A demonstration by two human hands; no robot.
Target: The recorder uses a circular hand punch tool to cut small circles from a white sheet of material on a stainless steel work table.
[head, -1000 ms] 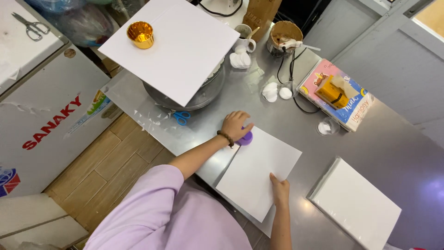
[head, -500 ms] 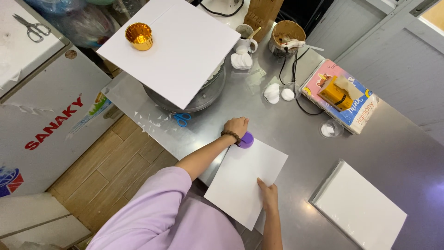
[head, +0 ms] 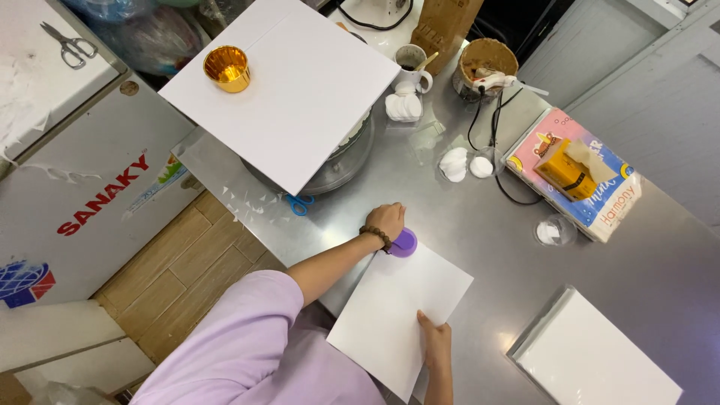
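My left hand, with a bead bracelet on the wrist, is closed over a small purple round object at the far corner of a white sheet. The sheet lies on the steel table and hangs a little over the near edge. My right hand holds the sheet's near right edge, thumb on top. A lilac sleeve covers my left upper arm.
A large white board rests on a metal bowl and carries a gold cup. Blue-handled scissors lie below it. A stack of white sheets sits right. Mug, jar, cables, white discs and a colourful packet stand behind. A chest freezer is left.
The white sheet has slid and turned toward the near table edge. My right hand moved back along its edge toward me. My left hand stayed on the purple object.
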